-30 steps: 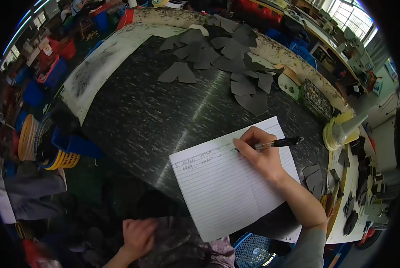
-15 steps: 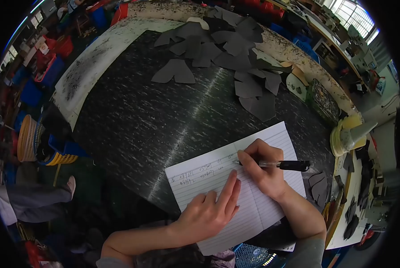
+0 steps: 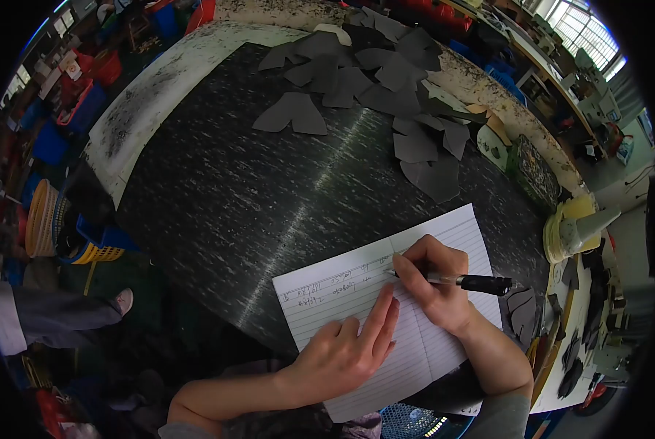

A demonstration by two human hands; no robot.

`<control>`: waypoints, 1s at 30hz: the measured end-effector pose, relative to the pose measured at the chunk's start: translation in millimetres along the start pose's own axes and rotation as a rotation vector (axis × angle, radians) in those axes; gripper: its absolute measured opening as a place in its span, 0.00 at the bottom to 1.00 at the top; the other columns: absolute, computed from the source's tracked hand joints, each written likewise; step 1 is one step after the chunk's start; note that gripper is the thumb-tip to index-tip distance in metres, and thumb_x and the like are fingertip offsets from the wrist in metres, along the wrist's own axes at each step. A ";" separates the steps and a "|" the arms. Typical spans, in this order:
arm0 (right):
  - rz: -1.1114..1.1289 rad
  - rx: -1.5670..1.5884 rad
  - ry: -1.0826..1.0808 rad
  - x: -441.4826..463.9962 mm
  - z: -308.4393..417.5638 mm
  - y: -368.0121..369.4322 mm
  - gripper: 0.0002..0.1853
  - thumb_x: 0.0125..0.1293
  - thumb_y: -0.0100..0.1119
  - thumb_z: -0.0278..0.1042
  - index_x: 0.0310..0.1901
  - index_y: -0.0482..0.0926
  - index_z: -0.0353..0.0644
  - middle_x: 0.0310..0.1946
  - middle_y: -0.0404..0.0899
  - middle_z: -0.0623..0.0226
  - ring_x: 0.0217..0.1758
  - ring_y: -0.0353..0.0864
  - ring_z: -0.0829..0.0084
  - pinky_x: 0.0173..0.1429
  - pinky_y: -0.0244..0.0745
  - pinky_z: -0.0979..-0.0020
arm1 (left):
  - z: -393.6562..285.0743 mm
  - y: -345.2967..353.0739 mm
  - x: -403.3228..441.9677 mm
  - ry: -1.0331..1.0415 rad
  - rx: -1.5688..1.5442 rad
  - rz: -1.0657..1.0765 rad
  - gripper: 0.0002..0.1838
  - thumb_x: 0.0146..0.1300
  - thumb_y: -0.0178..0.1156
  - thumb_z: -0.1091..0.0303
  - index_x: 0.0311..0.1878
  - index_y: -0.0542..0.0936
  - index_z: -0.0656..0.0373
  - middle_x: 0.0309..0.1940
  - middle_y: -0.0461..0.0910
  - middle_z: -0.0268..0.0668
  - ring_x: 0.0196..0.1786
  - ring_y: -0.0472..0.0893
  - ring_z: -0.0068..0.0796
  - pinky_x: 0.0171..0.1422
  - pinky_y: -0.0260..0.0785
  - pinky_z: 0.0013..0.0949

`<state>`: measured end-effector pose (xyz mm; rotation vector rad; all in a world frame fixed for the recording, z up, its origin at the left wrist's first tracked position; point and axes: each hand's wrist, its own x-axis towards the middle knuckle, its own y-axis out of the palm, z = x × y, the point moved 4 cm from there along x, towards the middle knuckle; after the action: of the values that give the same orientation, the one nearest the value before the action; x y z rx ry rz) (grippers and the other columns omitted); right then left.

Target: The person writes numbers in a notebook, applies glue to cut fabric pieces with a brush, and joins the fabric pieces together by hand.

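A ruled sheet of paper [image 3: 430, 355], creased across the middle, lies at a slant on the dark table with several handwritten lines near its upper left part. My right hand [image 3: 443, 296] grips a pen [image 3: 485, 284] with a clear barrel and black grip, its tip at the paper beside the writing. Flat on the sheet rests my left hand [image 3: 342, 356], index and middle fingers stretched towards the pen tip and the other fingers partly bent. It holds nothing that I can see.
Dark flat cut pieces [image 3: 291, 115] are spread over the far side of the black streaked table [image 3: 218, 183]. A yellowish container with a grey cone [image 3: 591, 223] stands at the right edge. Baskets [image 3: 42, 219] and a person's leg [image 3: 71, 314] are at left.
My right hand and the pen have shifted slightly down and right, with the pen tip still by the writing. My left hand stays on the paper. The whole view has moved a little.
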<state>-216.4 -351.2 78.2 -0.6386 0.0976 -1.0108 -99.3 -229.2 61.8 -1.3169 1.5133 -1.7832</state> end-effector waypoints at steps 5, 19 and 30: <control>0.018 0.000 0.023 0.2 1.4 0.5 0.10 0.63 0.66 0.30 0.29 0.76 0.36 0.20 0.78 0.64 0.20 0.76 0.76 0.25 0.70 0.74 | 0.5 -1.7 0.5 -0.004 -0.012 0.011 0.24 0.65 0.59 0.57 0.56 0.80 0.68 0.64 0.74 0.54 0.20 0.69 0.16 0.24 0.64 0.18; 0.049 -0.057 0.026 -0.1 3.4 1.7 0.10 0.64 0.65 0.30 0.29 0.76 0.37 0.21 0.78 0.63 0.21 0.78 0.74 0.26 0.71 0.73 | 1.1 1.0 -1.9 -0.007 -0.027 -0.008 0.24 0.66 0.58 0.57 0.56 0.81 0.68 0.64 0.74 0.54 0.20 0.68 0.15 0.23 0.63 0.17; -0.003 -0.070 0.027 0.2 5.4 0.8 0.09 0.63 0.64 0.28 0.29 0.75 0.37 0.21 0.78 0.62 0.22 0.79 0.72 0.27 0.72 0.72 | 1.4 0.9 -2.1 -0.013 -0.046 -0.021 0.24 0.66 0.58 0.58 0.56 0.81 0.67 0.64 0.73 0.52 0.21 0.69 0.15 0.24 0.64 0.17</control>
<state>-213.7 -348.6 82.2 -0.6891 0.1564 -1.0228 -97.3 -228.4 60.1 -1.3683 1.5481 -1.7589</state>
